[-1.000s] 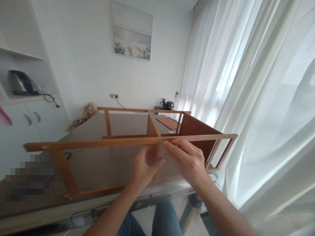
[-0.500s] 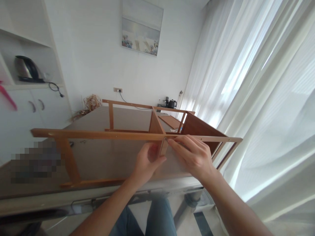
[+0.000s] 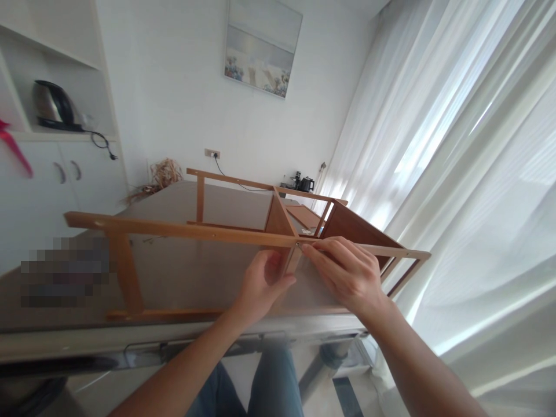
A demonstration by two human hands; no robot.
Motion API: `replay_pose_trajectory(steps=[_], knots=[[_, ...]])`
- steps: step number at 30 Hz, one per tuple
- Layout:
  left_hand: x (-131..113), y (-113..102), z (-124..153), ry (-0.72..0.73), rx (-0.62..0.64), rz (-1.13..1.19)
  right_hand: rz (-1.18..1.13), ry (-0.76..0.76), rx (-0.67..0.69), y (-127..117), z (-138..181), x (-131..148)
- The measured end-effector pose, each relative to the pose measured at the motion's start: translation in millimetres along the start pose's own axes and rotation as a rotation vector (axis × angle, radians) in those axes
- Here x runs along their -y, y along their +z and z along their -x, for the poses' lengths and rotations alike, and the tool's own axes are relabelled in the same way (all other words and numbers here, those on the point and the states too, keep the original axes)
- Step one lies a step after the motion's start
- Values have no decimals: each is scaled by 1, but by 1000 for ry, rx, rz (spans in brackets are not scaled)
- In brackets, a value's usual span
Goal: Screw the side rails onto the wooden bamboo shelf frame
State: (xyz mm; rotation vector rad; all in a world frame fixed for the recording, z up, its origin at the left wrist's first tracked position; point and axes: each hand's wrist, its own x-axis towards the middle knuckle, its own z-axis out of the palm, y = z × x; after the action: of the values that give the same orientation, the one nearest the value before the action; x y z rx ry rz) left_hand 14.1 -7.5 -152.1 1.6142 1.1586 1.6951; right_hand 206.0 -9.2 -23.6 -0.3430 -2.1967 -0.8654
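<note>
A brown wooden shelf frame (image 3: 182, 230) lies on its side across the table. My left hand (image 3: 259, 285) is closed round the front end of its middle shelf board (image 3: 293, 260), thumb on the near edge and fingers behind. My right hand (image 3: 353, 275) is beside it, fingertips pinched together against the joint where that board meets the upper rail. A small dark round spot, a screw or a hole, shows right at those fingertips. Whatever the right fingers pinch is too small and too covered to name.
Loose wooden panels (image 3: 306, 216) lie on the table (image 3: 234, 200) behind the frame. Dried plant stalks (image 3: 165, 172) are at the far left corner. White curtains (image 3: 469, 191) hang close on the right. A kettle (image 3: 54, 104) stands in the left cabinet.
The view has shifted slightly, so the frame's left end sits a bit higher and further right. Both hands keep their places at the joint, with only a slight shift of the right fingers.
</note>
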Motion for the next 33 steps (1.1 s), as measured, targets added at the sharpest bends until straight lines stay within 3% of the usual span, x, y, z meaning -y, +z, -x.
replay_pose_trajectory(steps=[20, 26, 33], knots=[[-1, 1, 1, -13, -10, -13, 140, -217, 158, -19, -30, -7], [-2, 1, 2, -13, -22, 5, 149, -207, 213, -21, -34, -6], [-2, 2, 2, -14, -33, 26, 95, -40, 110, -13, -24, 4]])
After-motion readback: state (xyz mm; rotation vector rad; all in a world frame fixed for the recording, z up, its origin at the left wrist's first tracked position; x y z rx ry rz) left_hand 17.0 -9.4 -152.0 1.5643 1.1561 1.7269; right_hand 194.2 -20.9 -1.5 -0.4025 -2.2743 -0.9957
